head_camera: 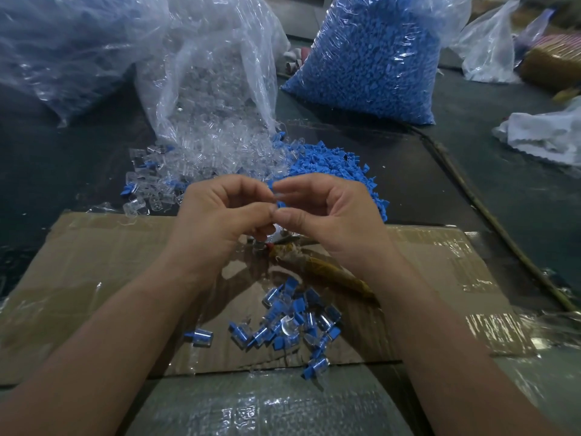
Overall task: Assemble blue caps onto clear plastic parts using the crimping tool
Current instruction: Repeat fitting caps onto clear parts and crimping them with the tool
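A: So, where's the clear part (279, 194)?
B: Between both hands: left hand (226, 212) and right hand (327, 212) pinch it and a blue cap (281, 203) in curled fingers, above the crimping tool (317, 265) lying on cardboard (110, 262).

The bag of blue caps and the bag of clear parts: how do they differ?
The bag of blue caps is packed plump; the bag of clear parts is slack and crumpled. The bag of clear parts spills pieces onto the table; the bag of blue caps spills none. Both are transparent plastic.
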